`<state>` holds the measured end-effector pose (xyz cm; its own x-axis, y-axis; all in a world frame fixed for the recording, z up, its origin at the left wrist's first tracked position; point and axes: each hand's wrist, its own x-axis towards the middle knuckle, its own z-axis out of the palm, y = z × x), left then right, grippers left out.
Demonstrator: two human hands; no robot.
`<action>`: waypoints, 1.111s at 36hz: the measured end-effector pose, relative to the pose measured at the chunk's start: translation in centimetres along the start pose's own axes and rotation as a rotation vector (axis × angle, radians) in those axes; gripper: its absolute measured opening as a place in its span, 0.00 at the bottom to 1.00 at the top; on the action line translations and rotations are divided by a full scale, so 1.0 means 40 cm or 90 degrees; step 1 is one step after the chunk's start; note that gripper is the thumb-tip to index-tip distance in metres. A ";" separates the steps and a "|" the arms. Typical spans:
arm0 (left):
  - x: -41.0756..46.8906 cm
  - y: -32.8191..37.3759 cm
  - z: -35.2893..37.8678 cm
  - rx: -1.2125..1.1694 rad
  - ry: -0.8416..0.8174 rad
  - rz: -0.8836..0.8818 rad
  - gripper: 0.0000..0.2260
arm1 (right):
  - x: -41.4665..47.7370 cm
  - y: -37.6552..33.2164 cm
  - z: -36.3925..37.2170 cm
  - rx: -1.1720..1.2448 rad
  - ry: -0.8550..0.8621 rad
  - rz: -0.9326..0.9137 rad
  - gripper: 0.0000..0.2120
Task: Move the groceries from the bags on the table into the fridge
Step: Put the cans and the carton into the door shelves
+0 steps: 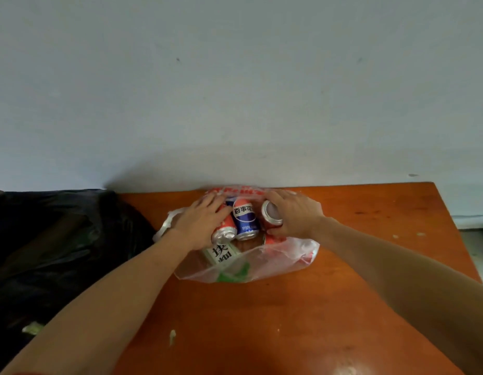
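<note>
A clear plastic bag [283, 255] with red print lies open on the orange table [289, 315] near the wall. Inside it lie a blue cola can [244, 221], a red can [226, 230] to its left and another red can [271, 213] to its right. A green-and-white carton [221, 256] lies nearer me in the bag. My left hand [201, 223] lies over the left red can with its fingers curled on it. My right hand [294, 213] grips the right red can, whose silver end faces me.
A grey wall [235, 90] stands right behind the bag. Dark black bags [53, 239] fill the space left of the table. Small pale scraps [172, 336] lie on the table's near side. The table's right edge [457, 234] drops to a pale floor.
</note>
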<state>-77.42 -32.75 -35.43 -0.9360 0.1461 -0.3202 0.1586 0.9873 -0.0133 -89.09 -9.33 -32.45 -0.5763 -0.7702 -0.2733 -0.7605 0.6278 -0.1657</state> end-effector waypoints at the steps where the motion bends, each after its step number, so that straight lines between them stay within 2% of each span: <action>1: 0.000 0.001 0.003 -0.004 -0.002 0.002 0.42 | -0.005 -0.003 0.003 0.016 0.007 0.015 0.42; 5: -0.012 0.022 0.008 -0.010 0.009 -0.019 0.40 | -0.018 -0.017 0.007 0.069 0.024 0.078 0.39; 8: -0.025 0.038 -0.013 -0.025 0.065 -0.032 0.38 | -0.023 -0.022 0.008 0.110 0.047 0.125 0.39; 13: -0.061 0.087 -0.053 -0.076 0.146 -0.038 0.42 | -0.070 -0.026 -0.002 0.238 0.101 0.186 0.39; 17: -0.108 0.108 -0.096 -0.137 0.170 -0.055 0.43 | -0.117 -0.054 -0.049 0.363 0.186 0.195 0.37; 20: -0.141 0.128 -0.142 -0.200 0.192 -0.060 0.44 | -0.164 -0.069 -0.095 0.398 0.269 0.205 0.36; 25: -0.200 0.183 -0.227 -0.258 0.243 -0.053 0.41 | -0.290 -0.086 -0.156 0.332 0.348 0.226 0.36; 30: -0.282 0.259 -0.298 -0.240 0.291 0.036 0.44 | -0.467 -0.123 -0.163 0.215 0.376 0.258 0.35; 37: -0.343 0.406 -0.335 -0.081 0.322 0.163 0.35 | -0.794 -0.169 -0.139 0.083 0.347 0.326 0.35; 40: -0.356 0.505 -0.352 -0.015 0.330 0.226 0.34 | -0.952 -0.175 -0.129 0.048 0.340 0.382 0.33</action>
<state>-65.29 -13.98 -17.81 -0.8595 0.4705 0.1998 0.4857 0.8735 0.0326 -63.35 15.03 -15.99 -0.9597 -0.2374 0.1504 -0.2649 0.9428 -0.2024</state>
